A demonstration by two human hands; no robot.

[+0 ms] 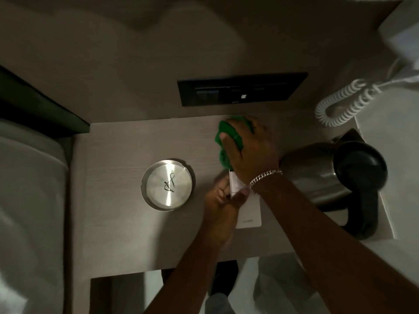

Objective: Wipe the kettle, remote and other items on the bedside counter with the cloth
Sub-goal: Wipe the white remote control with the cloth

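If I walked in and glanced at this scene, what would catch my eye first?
Most likely the bright green cloth, pressed under the right hand near the back of the pale counter. Next, the shiny round metal dish standing alone to the left. The steel kettle with its black lid stands at the right edge, and the left hand holds a white card near the middle.

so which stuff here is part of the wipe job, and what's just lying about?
In the job:
green cloth under the right hand
kettle
white card held by the left hand
round metal tray
counter

Lying about:
wall switch panel
coiled phone cord
bedding
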